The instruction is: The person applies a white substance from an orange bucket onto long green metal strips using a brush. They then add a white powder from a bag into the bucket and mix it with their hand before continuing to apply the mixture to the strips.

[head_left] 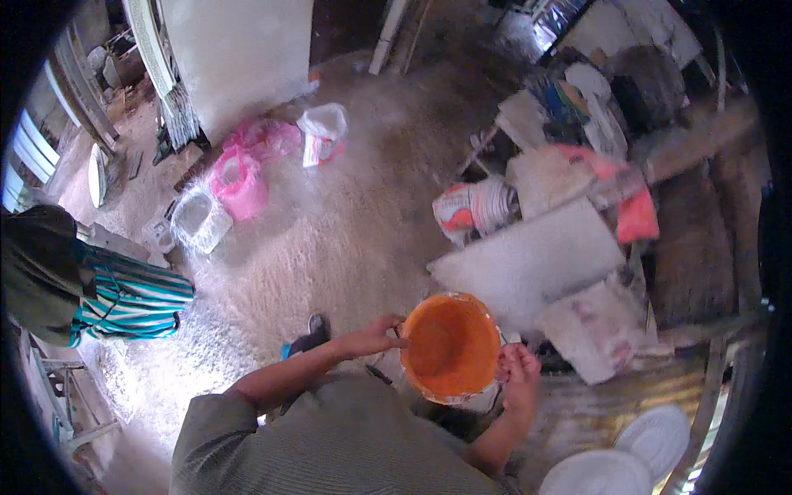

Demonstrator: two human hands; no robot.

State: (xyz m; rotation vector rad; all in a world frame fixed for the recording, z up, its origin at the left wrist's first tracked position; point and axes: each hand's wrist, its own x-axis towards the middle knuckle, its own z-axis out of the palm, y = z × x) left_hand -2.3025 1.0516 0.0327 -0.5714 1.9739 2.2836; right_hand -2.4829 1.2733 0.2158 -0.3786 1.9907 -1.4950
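1 orange bucket point(450, 346) between 2 hands

You grip an orange plastic bucket point(450, 346), smooth inside with a crusted white rim. The floor point(346, 223) looks rough, dusty concrete. Pink plastic bags point(241, 183) look thin and crinkled; your shirt point(330, 445) is ribbed cloth.

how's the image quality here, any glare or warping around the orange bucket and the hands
Head view: fisheye bends straight edges near the black rim; strong light washes out the pale floor at the centre, while the right side lies in shade. The orange bucket is evenly lit and fairly sharp, the left hand and right hand on its rim slightly soft; the whole frame is grainy.
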